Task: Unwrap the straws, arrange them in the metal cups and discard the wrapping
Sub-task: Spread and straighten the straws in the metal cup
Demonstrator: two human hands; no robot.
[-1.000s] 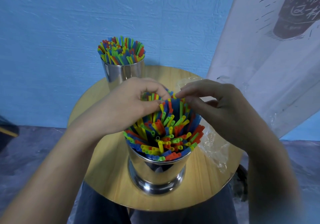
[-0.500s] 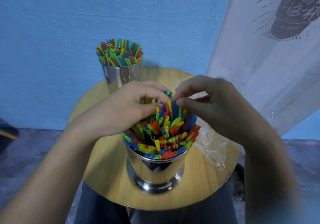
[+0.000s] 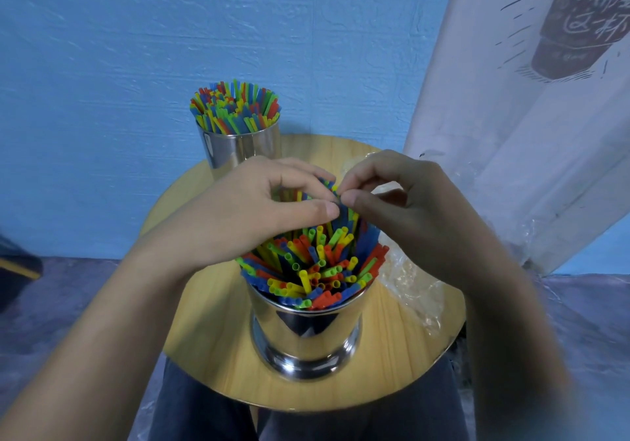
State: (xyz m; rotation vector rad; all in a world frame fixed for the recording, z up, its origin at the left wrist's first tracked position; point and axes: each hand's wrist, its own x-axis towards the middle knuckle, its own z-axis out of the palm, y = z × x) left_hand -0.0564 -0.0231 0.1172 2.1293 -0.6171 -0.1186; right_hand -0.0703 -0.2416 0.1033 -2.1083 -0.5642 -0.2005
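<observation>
A small round wooden table [image 3: 211, 348] stands before a blue wall [image 3: 136, 65], with a white printed banner [image 3: 511, 133] close on the right. Bare wood shows left of a shiny metal cup [image 3: 306, 335] near the front edge, which is packed with upright multicoloured plastic straws [image 3: 317, 266]. The left hand [image 3: 238, 215] and right hand [image 3: 409, 208] meet over its far side, fingers curled, each pinching straw tips. A second metal cup [image 3: 238, 147], also full of straws, stands at the back left edge. Crumpled clear plastic wrapping [image 3: 409, 280] lies right of the near cup.

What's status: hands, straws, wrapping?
Left hand and right hand pinch straws in near cup. Far cup full. Wrapping lies on table, undiscarded.
</observation>
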